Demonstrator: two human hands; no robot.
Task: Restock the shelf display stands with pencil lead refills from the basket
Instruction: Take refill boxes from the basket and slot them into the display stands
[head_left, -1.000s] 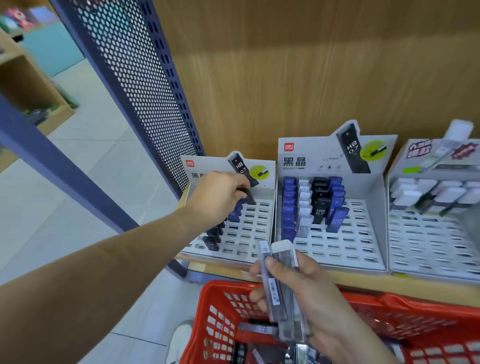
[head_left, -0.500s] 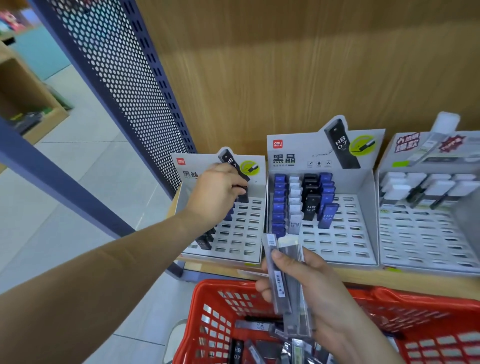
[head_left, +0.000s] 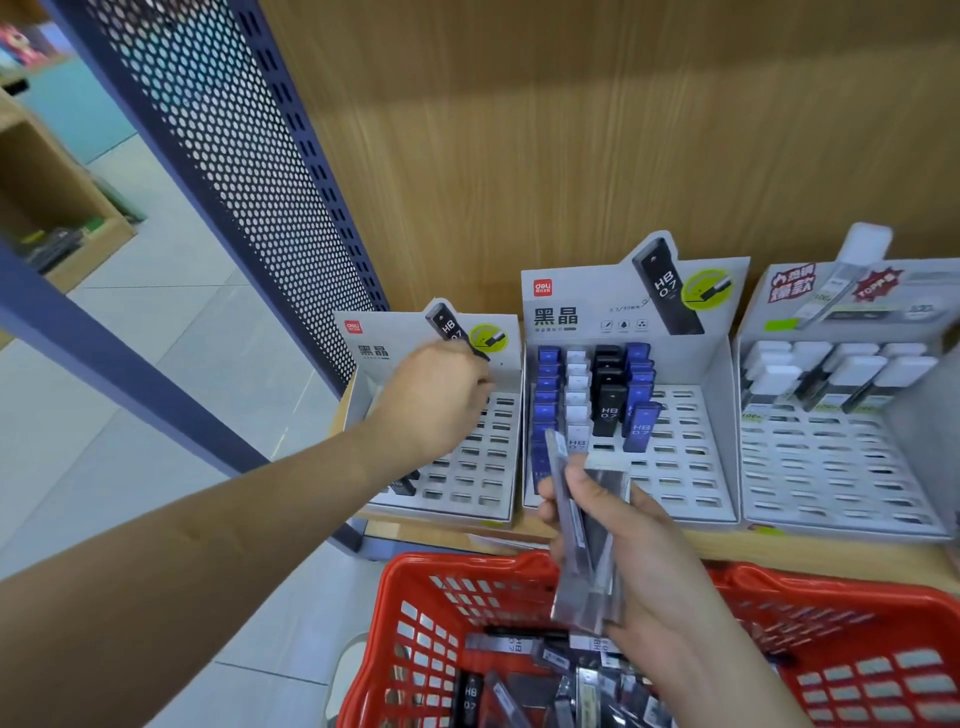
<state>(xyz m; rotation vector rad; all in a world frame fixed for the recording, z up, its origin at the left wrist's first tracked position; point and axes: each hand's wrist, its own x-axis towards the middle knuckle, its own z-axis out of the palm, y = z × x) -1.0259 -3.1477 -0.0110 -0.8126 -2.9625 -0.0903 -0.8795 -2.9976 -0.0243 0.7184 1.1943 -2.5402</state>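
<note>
Three stands: left stand (head_left: 467, 470), middle stand (head_left: 680, 457) and right stand (head_left: 831, 467) sit side by side on the wooden shelf (head_left: 831, 556).
Left hand: the left hand (head_left: 436, 400) is over the left stand's upper rows. Its grip is curled downward, and I cannot tell what, if anything, it pinches.
Right hand: the right hand (head_left: 654, 561) has its grip closed round a bundle of clear refill cases (head_left: 582, 561), held upright above the basket (head_left: 457, 564).
Basket: red, below the shelf edge, with loose refill cases (head_left: 519, 647) inside.
Stock: upright cases (head_left: 608, 405), blue, white and black, fill the middle stand's rear rows. White-capped cases (head_left: 841, 374) fill the right stand's rear rows. A few dark cases (head_left: 408, 483) sit at the left stand's front left.
Obstructions: the left forearm covers the left stand's left side. The bundle hides the middle stand's front left slots.
Surroundings: blue perforated panel (head_left: 234, 156) just left of the left stand; wooden back wall (head_left: 571, 130) behind; tiled floor (head_left: 182, 338).
Writing: "deli", "黑晶" and "HB 0.7" on two header cards; "HB 0.7" on cases. The right stand's red label is blurred.
</note>
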